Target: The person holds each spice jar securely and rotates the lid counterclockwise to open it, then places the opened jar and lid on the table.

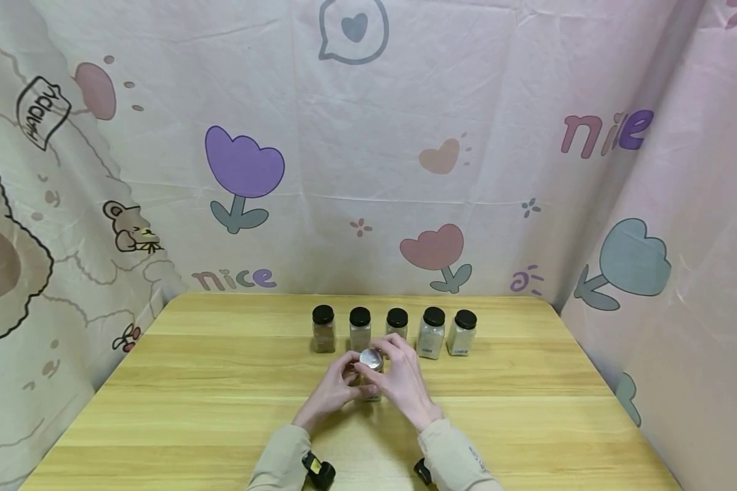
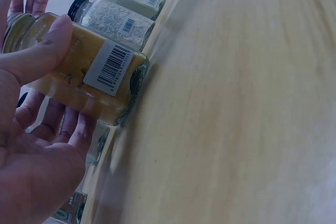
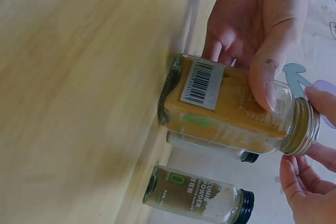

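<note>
A square glass spice jar (image 3: 231, 114) with orange-yellow powder stands upright, its base close over the table. It has a threaded neck with no black cap on it, and its top (image 1: 371, 358) looks silvery and shiny. My left hand (image 1: 334, 390) grips the body from the left, the thumb (image 2: 50, 48) lying along one face near a barcode label (image 2: 109, 66). From the right, my right hand (image 1: 402, 375) holds the jar's neck and rim with thumb and fingertips. Part of the jar is hidden behind both hands in the head view.
Behind the hands, several black-capped spice jars stand in a row: a brown one (image 1: 323, 331), a cumin powder jar (image 3: 197, 195), one partly hidden by the right hand (image 1: 397, 319), a whitish one (image 1: 431, 334) and a pale one (image 1: 463, 334). A patterned curtain (image 1: 344, 136) hangs behind the wooden table (image 1: 221, 382).
</note>
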A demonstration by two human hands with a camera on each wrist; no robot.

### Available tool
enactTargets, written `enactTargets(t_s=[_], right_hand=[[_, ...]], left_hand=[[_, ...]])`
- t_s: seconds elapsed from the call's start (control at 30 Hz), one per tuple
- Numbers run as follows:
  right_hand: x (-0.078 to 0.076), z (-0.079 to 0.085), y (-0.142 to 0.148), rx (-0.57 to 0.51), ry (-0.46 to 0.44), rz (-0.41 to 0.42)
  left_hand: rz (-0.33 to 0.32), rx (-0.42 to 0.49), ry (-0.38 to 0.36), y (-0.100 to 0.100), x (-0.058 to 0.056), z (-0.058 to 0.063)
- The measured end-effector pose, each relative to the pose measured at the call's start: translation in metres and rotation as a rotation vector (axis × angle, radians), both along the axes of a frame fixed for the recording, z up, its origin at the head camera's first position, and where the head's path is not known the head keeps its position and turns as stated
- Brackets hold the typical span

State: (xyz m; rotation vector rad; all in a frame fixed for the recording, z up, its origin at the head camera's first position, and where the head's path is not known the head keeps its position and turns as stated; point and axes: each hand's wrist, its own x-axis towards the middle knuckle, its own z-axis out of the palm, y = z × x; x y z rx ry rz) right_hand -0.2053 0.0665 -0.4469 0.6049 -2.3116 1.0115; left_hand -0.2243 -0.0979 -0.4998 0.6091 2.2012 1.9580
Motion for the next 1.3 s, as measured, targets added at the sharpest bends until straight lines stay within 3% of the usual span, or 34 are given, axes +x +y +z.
enactTargets(t_s=[0.37, 0.7, 1.3], right_hand=[[0.0003, 0.0020, -0.0009, 0.025, 0.014, 0.050], [0.0009, 0.0054, -0.0002, 0.050, -0.076, -0.031], [0.0000, 0.0092, 0.0033, 0.018, -0.155, 0.067]], left_hand=[[0.003, -0.012, 0.017, -0.0004, -0.0018, 0.0004], [0.003, -0.003, -0.015, -0.0001, -0.0012, 0.0002], [-0.003, 0.009, 0.005, 0.0004, -0.0025, -0.0009]])
